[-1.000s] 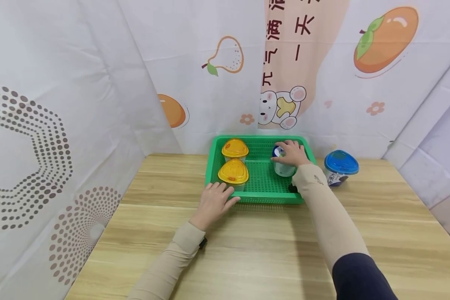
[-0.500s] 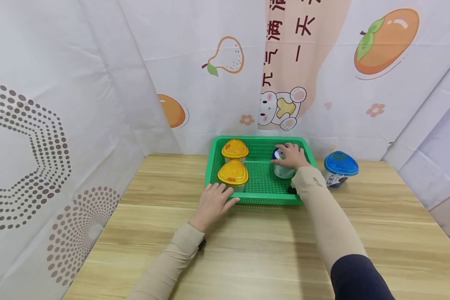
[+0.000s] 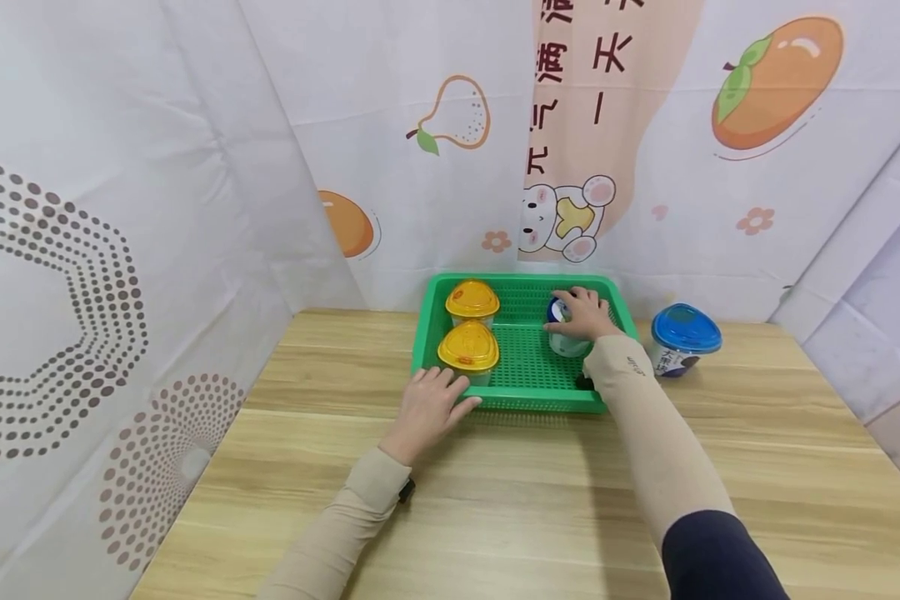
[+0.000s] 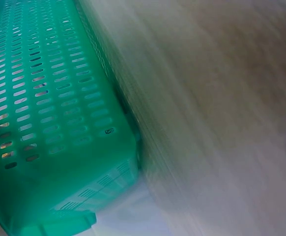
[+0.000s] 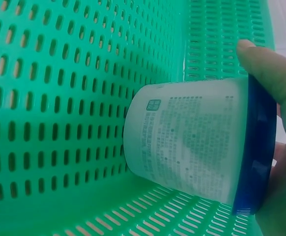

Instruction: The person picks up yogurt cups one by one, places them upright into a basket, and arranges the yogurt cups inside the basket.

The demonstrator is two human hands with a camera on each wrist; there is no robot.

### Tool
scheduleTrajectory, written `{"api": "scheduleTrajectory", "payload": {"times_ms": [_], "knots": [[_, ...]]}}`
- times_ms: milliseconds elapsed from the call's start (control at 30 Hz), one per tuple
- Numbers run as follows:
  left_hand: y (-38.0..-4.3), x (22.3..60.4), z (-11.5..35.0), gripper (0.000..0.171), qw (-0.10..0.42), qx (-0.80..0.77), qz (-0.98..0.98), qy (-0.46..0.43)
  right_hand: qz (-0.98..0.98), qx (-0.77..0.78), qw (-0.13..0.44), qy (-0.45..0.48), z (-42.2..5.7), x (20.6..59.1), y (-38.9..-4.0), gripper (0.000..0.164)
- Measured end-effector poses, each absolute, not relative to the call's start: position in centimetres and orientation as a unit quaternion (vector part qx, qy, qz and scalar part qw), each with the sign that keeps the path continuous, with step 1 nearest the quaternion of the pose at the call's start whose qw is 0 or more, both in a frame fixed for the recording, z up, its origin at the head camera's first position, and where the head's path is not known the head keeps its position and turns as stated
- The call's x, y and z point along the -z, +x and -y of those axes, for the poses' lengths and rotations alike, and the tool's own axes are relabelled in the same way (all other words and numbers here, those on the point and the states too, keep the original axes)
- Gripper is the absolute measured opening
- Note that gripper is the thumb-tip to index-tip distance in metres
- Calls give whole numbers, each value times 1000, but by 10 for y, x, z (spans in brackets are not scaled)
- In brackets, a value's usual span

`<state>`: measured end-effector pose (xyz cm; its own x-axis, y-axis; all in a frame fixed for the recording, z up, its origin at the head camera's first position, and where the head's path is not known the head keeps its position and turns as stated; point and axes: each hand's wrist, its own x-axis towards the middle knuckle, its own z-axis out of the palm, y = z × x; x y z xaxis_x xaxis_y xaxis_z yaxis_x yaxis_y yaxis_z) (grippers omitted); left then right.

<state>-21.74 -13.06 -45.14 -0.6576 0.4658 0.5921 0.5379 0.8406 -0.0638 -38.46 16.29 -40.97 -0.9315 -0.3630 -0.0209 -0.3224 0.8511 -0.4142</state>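
In the head view a green plastic basket (image 3: 521,400) stands at the back of the wooden table. Inside its right half, my right hand (image 3: 588,315) grips a printed cup (image 3: 567,343) by its dark blue lid. In the right wrist view, thumb and fingers lie around that lid (image 5: 256,152), and the cup's base meets the slotted basket floor. My left hand (image 3: 429,410) holds the basket's front left corner, fingers over the rim and thumb spread along the front. The left wrist view shows the basket's slotted outer wall (image 4: 59,98); the fingers are hidden there.
Two tubs with yellow lids, a rear one (image 3: 472,298) and a front one (image 3: 468,347), sit in the basket's left side. Right of the basket stands a cup with a bright blue lid (image 3: 686,327). A patterned curtain (image 3: 390,108) hangs close behind.
The hands, the cup and the basket keep nearly the same places; the whole head view shifts only slightly.
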Motion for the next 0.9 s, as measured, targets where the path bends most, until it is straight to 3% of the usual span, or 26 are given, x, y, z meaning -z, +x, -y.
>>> {"api": "scheduleTrajectory", "payload": {"times_ms": [300,567,900], "knots": [[-216,450,131,48,314,61,906,-277,-964,197,70,-164,-160,394,-374,78],[-219,449,129,32,303,54,912,-272,-969,165,84,-166,-164,382,-380,80],[-217,450,130,31,305,52,911,-272,-965,184,90,-165,-166,350,-360,60]]}}
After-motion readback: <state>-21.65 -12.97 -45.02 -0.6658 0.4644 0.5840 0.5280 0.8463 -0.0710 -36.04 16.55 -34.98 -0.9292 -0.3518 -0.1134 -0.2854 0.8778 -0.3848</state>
